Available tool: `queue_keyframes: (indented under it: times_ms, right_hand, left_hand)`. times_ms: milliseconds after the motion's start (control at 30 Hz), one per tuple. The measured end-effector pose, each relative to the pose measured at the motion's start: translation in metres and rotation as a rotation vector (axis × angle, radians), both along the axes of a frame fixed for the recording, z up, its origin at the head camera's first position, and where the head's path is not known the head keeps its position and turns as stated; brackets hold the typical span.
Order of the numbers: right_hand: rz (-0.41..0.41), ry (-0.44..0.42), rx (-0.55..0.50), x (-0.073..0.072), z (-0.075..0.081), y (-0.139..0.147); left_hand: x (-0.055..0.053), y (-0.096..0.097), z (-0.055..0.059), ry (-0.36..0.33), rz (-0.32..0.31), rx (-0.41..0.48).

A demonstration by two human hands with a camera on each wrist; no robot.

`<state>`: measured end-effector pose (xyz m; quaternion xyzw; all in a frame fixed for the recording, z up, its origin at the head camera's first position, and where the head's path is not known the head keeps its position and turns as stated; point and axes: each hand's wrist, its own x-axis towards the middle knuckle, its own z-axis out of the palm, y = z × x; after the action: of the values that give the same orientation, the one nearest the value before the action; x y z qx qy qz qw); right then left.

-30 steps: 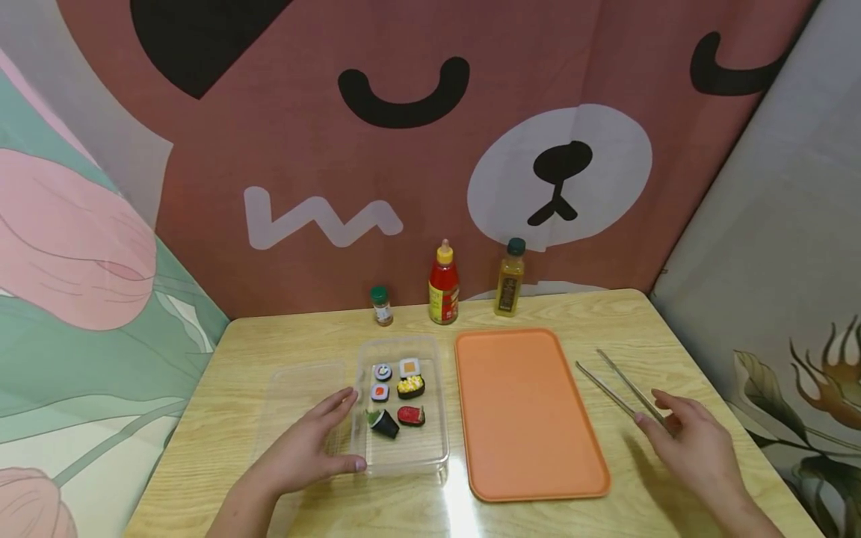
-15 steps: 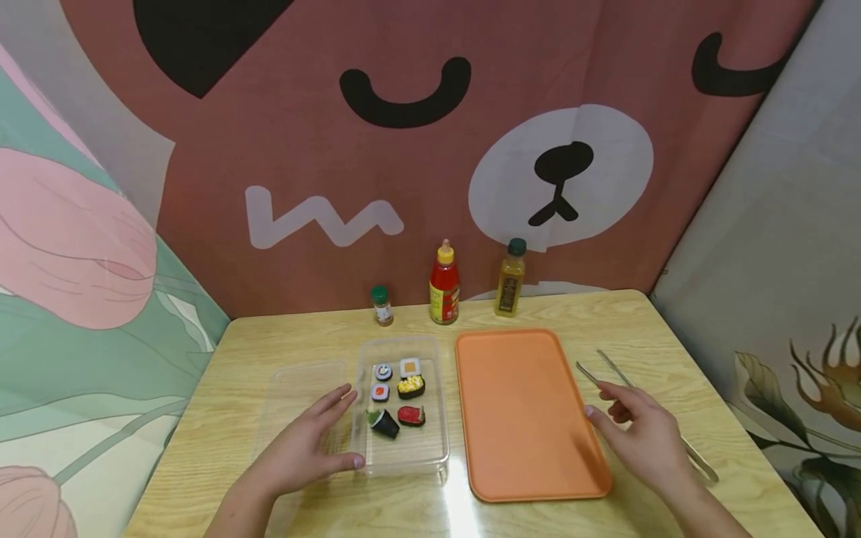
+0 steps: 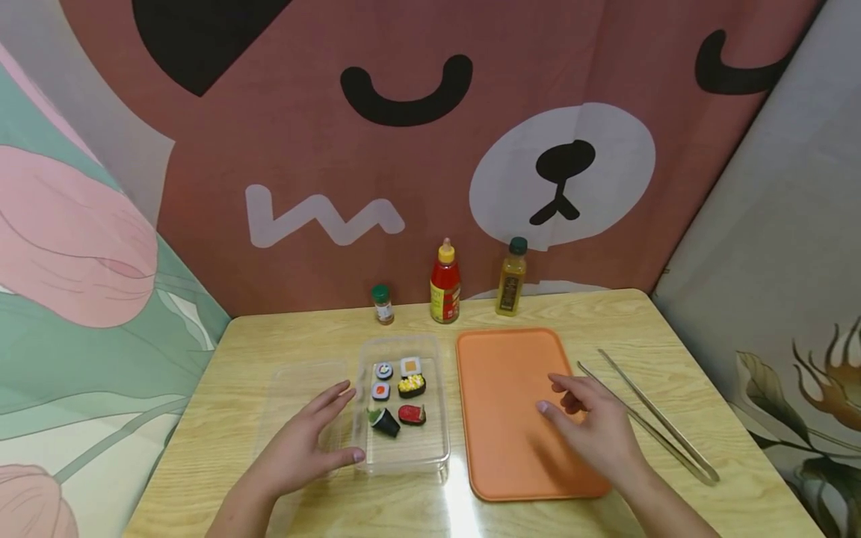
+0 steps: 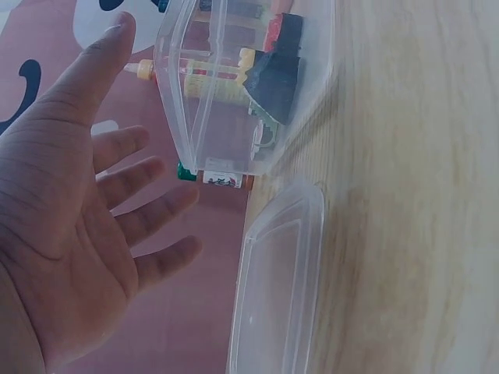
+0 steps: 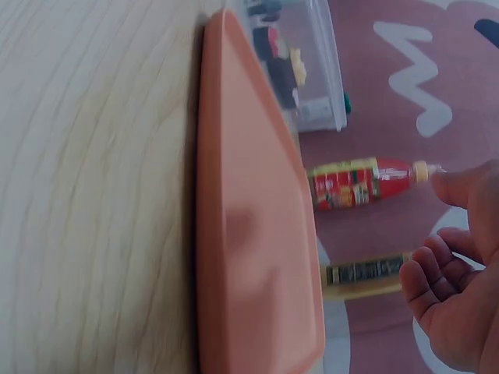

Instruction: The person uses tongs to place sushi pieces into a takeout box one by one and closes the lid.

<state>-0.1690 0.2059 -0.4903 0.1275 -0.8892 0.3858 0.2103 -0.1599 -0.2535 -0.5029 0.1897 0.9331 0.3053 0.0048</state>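
Observation:
My left hand is spread beside the left wall of a clear plastic box, its fingers loosely extended and holding nothing. Inside the box lie several small sushi pieces: a black hand roll, a red-topped piece, a yellow-topped piece and some round or square rolls. Over the orange tray hovers my right hand, fingers loosely bent and nothing in them; its shadow falls on the tray. Metal tongs lie on the table right of that hand.
A clear lid lies left of the box. Along the back edge stand a small green-capped jar, a red sauce bottle and a bottle of yellow oil. A patterned cloth hangs behind the wooden table.
My right hand has left the tongs and moved left over the tray; the tongs stay lying on the table. My left hand has hardly moved.

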Motion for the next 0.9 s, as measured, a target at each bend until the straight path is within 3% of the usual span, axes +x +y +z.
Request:
queue_keyframes:
  times_ms: [567,900]
  right_hand:
    - [0.211,-0.06,-0.125,-0.006,0.001,-0.067]
    - [0.267,-0.142,-0.162,-0.007,0.002,-0.104]
  left_hand:
    - [0.012,-0.003,-0.003,0.019,0.099,0.043]
    - [0.017,-0.011,-0.01,0.075,0.141,0.055]
